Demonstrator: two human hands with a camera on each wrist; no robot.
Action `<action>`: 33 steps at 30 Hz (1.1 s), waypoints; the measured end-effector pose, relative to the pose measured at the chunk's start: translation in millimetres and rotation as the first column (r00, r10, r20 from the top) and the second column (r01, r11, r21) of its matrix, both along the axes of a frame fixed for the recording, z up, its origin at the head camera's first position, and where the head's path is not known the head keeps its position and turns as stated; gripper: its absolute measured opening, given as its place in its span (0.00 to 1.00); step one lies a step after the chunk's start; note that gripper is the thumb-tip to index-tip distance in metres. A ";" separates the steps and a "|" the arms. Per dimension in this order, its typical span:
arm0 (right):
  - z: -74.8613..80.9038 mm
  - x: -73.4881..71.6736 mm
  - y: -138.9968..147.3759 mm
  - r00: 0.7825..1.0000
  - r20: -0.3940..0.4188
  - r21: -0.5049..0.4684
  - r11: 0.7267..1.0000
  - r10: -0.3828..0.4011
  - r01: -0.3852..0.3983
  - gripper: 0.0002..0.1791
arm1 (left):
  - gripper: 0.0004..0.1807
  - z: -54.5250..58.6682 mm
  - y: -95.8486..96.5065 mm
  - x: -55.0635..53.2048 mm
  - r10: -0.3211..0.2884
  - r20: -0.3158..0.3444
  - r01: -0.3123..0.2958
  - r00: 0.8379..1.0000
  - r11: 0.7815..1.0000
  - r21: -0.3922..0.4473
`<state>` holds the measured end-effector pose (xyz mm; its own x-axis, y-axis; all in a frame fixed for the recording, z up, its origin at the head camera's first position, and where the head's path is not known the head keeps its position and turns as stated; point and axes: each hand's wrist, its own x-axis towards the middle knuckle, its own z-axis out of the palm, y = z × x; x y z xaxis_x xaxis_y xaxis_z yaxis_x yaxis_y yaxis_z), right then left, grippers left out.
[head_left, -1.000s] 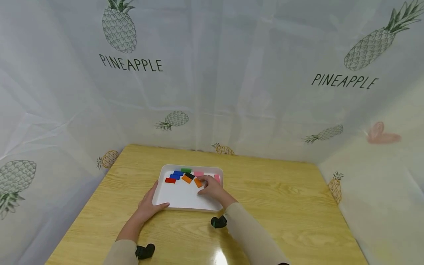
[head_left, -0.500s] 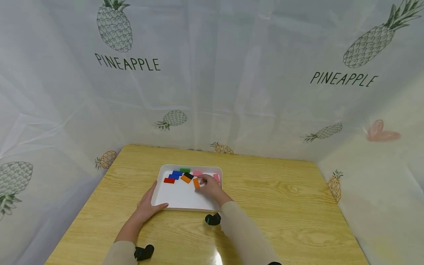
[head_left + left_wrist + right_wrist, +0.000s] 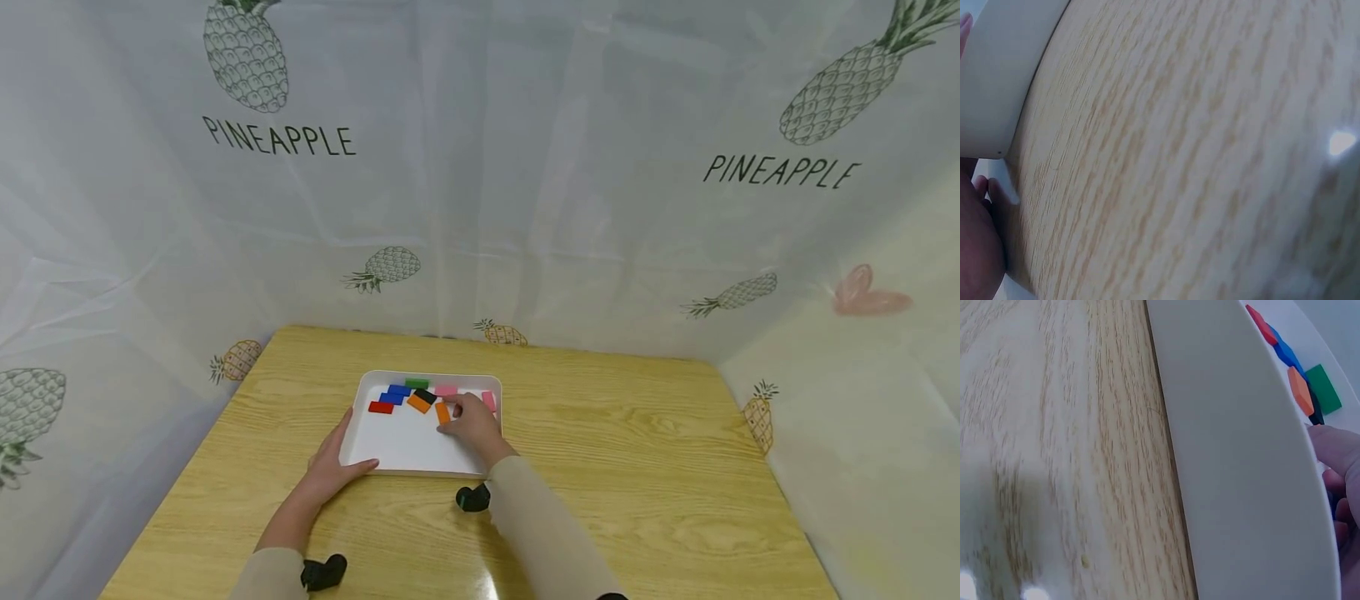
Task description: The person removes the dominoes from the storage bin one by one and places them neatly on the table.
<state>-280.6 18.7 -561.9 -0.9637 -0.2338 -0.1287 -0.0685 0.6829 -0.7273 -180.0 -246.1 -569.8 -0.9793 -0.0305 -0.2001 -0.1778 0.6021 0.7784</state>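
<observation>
Right of centre in the white rectangular tray (image 3: 397, 446), my right hand (image 3: 477, 427) pinches an orange rectangular block (image 3: 442, 414) by its ends; my left hand (image 3: 327, 477), spread, braces the near-left corner. Judged step: positioning; next move calls for clearance from the black rectangular block (image 3: 425, 396).

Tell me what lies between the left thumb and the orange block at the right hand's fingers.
In the head view, only bare white tray lies between the thumb of the left hand and that orange block.
</observation>
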 end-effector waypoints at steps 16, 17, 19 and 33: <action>-5.9 7.1 -4.5 0.997 -0.069 0.110 0.993 0.045 -0.037 0.25 | 0.63 3.8 0.1 1.3 -0.017 -0.002 0.017 1.000 1.000 -0.001; -5.7 7.7 -4.8 0.996 -0.071 0.121 0.992 0.045 -0.036 0.25 | 0.63 4.0 0.1 1.3 -0.020 0.002 0.020 1.000 1.000 -0.005; -3.8 9.3 -5.2 0.997 -0.063 0.122 0.992 0.044 -0.036 0.25 | 0.63 4.7 0.4 1.4 -0.024 0.007 0.024 1.000 1.000 -0.011; 29.5 25.9 4.8 0.996 -0.024 -0.025 0.996 0.085 -0.086 0.26 | 0.64 8.8 2.3 3.2 -0.022 0.004 0.022 1.000 0.999 -0.027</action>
<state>-254.7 23.5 -532.5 -0.9427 -0.3186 -0.0992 -0.1430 0.6544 -0.7425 -176.9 -243.8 -561.0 -0.9790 -0.0144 -0.2031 -0.1672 0.6263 0.7614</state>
